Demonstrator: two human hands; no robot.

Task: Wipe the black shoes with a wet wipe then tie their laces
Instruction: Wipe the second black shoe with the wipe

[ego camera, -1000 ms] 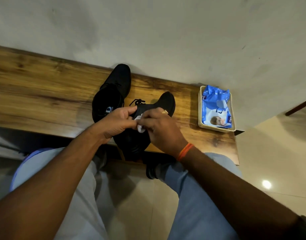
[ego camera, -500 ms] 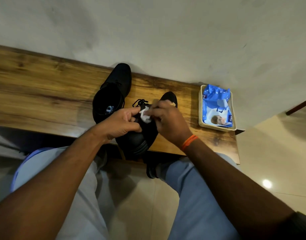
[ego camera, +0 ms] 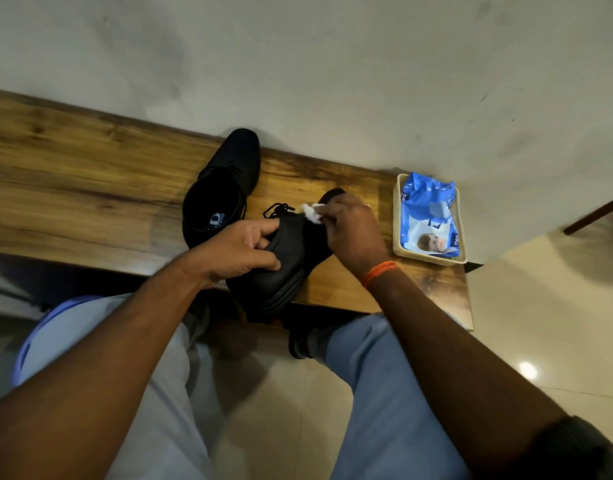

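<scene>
Wiping is in hand on the near black shoe point(ego camera: 291, 258), which lies tilted at the front edge of the desk point(ego camera: 90, 188). The left hand point(ego camera: 235, 251) grips its collar, fingers curled over the rim. The right hand point(ego camera: 353, 230) pinches a crumpled wet wipe point(ego camera: 312, 213) against the upper, beside the loose laces point(ego camera: 277, 210). The shoe probably handles as light, with a stiff sole and a yielding upper (smooth, likely slick when damp); hold at collar or heel. The second shoe point(ego camera: 225, 192) stands just behind. A blue wipe pack point(ego camera: 430, 216) sits in a tray point(ego camera: 398, 216) near a plain wall point(ego camera: 333, 64); pale tiles lie below.
</scene>
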